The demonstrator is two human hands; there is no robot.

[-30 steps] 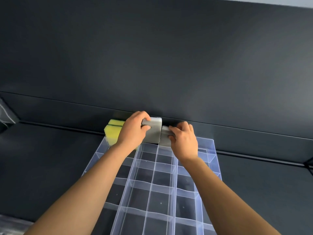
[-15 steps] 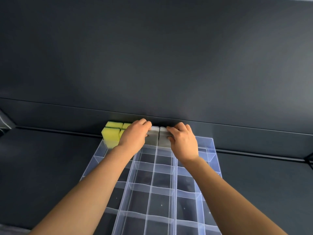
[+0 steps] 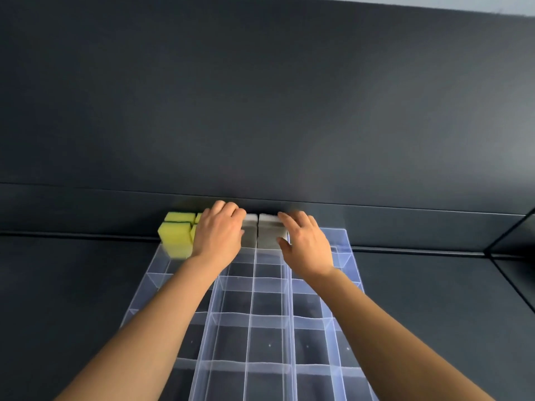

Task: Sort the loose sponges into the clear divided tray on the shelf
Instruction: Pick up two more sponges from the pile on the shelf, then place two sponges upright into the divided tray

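Two grey sponges (image 3: 267,234) stand beside yellow sponges (image 3: 176,238).

I can read nothing from here. No print, label, brand or number shows on the yellow sponges (image 3: 176,237), the grey sponges (image 3: 269,235) or the clear divided tray (image 3: 254,285). The dark shelf panels (image 3: 260,111) behind them carry no sign either.
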